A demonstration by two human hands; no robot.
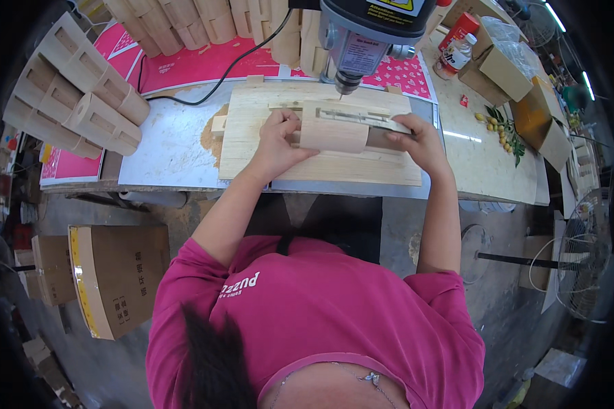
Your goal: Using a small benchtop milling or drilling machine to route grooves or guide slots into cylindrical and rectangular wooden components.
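Above a grey floor, a bench is topped by pink sheeting and a pale board. Near the drill, a wooden piece is grasped at its ends by left hand and right hand, contact with the board seemingly unclear.

White lettering stands in two lines on the left chest of my pink shirt, one large, one small. In front of me, the drill bears a yellow warning label with black print, and lower down a pale label with a heading over finer lines too small to make out. To my right, the bottle wears a red label with pale letters. Dark characters run across the brown carton at my left; small white print marks the pink sheet.
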